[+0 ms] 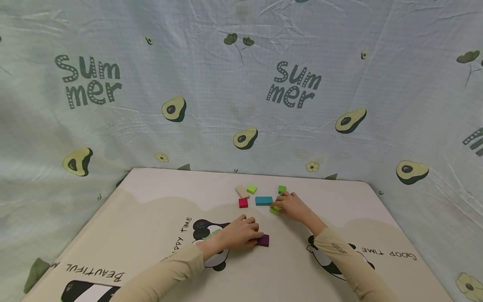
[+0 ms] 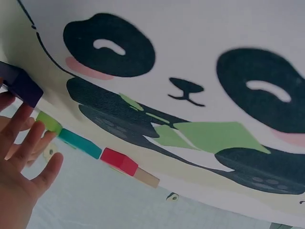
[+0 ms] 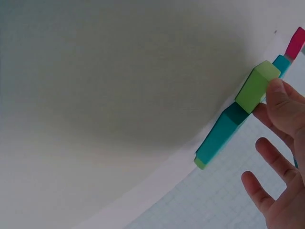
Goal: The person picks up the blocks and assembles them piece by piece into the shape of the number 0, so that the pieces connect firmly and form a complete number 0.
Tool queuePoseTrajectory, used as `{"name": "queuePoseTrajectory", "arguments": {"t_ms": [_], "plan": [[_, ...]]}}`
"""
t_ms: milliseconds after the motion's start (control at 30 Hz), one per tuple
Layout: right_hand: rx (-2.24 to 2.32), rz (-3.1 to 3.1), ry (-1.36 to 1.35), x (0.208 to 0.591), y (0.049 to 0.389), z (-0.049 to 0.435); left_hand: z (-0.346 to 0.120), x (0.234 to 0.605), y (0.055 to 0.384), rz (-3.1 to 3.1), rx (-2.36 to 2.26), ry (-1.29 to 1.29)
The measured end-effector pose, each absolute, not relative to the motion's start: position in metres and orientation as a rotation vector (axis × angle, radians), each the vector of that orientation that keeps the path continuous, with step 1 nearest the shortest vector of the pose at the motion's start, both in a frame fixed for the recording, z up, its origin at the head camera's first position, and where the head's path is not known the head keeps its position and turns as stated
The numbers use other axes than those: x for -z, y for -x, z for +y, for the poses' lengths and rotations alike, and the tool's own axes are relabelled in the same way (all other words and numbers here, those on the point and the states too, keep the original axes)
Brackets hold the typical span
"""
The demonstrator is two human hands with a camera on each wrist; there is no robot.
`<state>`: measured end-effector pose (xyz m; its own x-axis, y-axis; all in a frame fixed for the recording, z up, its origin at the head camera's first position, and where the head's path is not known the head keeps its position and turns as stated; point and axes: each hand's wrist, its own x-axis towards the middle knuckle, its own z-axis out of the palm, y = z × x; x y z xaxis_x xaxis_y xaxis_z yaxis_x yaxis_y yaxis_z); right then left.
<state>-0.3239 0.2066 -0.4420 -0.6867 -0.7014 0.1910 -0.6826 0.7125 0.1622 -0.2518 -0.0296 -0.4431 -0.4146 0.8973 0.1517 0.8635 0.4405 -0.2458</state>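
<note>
My left hand (image 1: 239, 233) pinches a dark purple block (image 1: 263, 240) by its left end, between thumb and forefinger; the other fingers spread loosely in the left wrist view. Farther off to the right, my right hand (image 1: 294, 206) holds a light green block (image 3: 258, 87) between thumb and forefinger, its remaining fingers held apart. Just left of that block lies a long teal block (image 1: 263, 201). Another teal block (image 3: 219, 136) shows beside the held green one in the right wrist view. Behind the right fingertips sits a green block (image 1: 282, 188), partly covered.
A red block (image 1: 243, 203), a beige block (image 1: 241, 192) and a lime block (image 1: 251, 189) lie close together near the back of the table (image 1: 181, 184). Panda drawings and lettering cover its top. A printed avocado curtain (image 1: 211, 84) hangs right behind the back edge.
</note>
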Motion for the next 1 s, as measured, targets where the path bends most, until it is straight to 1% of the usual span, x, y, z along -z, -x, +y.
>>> {"name": "queuePoseTrajectory", "arguments": {"t_ms": [333, 1000], "plan": [[0.119, -2.648, -1.125, 0.4389, 0.3169, 0.2046, -0.0321, 0.4436, 0.2489, -2.466, -0.181, 1.535], [0.17, -2.576, -1.162, 0.4468, 0.3218, 0.2067, -0.032, 0.4478, 0.2491, -2.459, -0.202, 1.526]]}}
